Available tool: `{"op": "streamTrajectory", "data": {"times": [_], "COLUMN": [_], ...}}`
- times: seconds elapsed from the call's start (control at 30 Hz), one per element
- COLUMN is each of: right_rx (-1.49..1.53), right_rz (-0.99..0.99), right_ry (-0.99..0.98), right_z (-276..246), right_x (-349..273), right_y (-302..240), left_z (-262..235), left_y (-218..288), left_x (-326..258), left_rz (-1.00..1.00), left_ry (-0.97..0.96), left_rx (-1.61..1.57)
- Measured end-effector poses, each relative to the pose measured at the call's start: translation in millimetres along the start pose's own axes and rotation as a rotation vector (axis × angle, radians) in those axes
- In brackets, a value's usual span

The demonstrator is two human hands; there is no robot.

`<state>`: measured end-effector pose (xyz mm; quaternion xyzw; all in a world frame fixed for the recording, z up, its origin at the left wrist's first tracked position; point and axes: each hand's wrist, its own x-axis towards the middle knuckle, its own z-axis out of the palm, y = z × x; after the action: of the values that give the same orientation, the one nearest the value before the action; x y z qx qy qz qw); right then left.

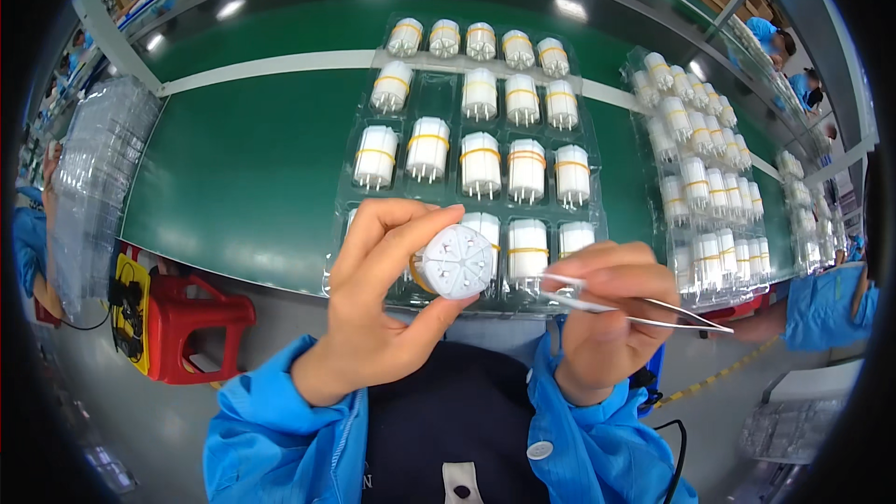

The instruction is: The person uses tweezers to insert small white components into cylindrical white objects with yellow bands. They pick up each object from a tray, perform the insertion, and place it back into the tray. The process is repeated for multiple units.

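My left hand (378, 294) grips a white cylindrical part (455, 261) with a yellow band, its ribbed round end face turned toward me. My right hand (607, 313) pinches a pair of metal tweezers (644, 310), whose tips point left, close to the part. Both hands hover over the near edge of a clear plastic tray (347, 189) that holds several similar white cylinders (481, 165) standing in rows, pins down. One pocket in the second row (435, 93) holds no cylinder.
A second clear tray (709, 187) full of the same cylinders lies to the right on the green table (243, 168). A stack of clear trays (98, 168) stands at the left. A red stool (191, 322) sits below the table edge. Other people in blue work around the edges.
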<state>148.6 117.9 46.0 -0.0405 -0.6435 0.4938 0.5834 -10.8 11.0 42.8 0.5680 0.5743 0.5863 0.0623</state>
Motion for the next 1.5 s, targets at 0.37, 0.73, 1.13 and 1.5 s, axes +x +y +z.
{"op": "streamTrajectory", "data": {"times": [0.37,0.73,1.13,1.5], "right_rx": [-0.133,-0.101,-0.031,-0.18], "right_rz": [0.072,0.138,0.219,0.146], "right_ry": [-0.252,-0.257,-0.201,-0.333], "right_z": [23.4,26.7,30.9,27.1], "right_x": [6.2,3.0,-2.2,6.2], "right_y": [-2.7,7.2,11.8,9.1], "left_z": [16.9,10.5,8.5,5.2], "left_y": [-13.9,-15.1,-20.4,-20.1], "left_x": [-23.5,-24.1,-25.3,-26.4], "left_rz": [-0.002,0.036,0.044,-0.003], "left_ry": [0.145,0.11,0.103,0.039], "left_rx": [-0.086,0.014,0.029,-0.029]}}
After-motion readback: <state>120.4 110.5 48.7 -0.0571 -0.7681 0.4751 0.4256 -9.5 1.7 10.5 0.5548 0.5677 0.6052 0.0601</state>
